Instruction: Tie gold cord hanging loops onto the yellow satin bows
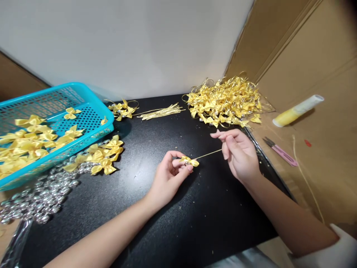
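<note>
Between the thumb and fingers of my left hand (173, 173) is a yellow ribbon bow (190, 161), with a small silver bell or bead (187, 163) at its middle, partly covered by the fingers. A thin gold cord (208, 153) runs taut from the bow up to my right hand (237, 152). The fingers of my right hand are closed on the cord's far end. Both hands are just above the black tabletop (195, 208).
A turquoise basket (96, 98) of yellow bows stands left, with silver bells or beads (44, 197) and loose bows (106, 165) beside it. Cut gold cords (161, 111) lie at the back, near a heap of finished bows (225, 100). Pink-handled snips (280, 152) and a tube (298, 110) are right.
</note>
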{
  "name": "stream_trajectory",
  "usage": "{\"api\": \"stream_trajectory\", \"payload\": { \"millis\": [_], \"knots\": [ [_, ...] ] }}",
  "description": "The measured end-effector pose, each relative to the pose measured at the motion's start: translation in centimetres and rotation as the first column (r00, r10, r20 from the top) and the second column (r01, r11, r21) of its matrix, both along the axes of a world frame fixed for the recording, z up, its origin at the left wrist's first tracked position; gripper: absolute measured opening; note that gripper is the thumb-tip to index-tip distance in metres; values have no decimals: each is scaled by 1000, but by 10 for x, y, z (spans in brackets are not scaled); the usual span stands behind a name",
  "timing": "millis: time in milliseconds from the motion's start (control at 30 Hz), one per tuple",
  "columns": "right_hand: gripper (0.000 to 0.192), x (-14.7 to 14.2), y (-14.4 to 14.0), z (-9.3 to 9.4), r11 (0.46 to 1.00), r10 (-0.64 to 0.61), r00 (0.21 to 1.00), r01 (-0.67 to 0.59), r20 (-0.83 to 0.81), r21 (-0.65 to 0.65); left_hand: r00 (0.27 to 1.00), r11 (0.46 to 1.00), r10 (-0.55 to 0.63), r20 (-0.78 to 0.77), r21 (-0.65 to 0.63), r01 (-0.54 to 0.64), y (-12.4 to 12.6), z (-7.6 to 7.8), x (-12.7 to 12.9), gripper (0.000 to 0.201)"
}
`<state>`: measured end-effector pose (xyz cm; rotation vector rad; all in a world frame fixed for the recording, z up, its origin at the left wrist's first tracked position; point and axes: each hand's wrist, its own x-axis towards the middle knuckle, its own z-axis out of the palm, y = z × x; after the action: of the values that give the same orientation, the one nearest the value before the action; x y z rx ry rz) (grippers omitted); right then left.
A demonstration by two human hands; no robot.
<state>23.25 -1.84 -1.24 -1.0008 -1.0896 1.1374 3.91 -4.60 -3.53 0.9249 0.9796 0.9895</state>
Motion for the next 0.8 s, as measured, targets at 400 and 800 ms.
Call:
{"api": "stream_trajectory", "payload": {
  "millis": [400, 800],
  "knots": [
    [11, 0, -7, 3, 965, 254, 914, -260, 317, -23, 993, 999, -25, -113, 44, 30, 6, -1, -4, 15],
    [11, -6, -5, -4, 907, 253, 573, -421, 779, 15, 998, 1000, -5, -70, 30, 7, 5, -2, -3, 22]
  ]
}}
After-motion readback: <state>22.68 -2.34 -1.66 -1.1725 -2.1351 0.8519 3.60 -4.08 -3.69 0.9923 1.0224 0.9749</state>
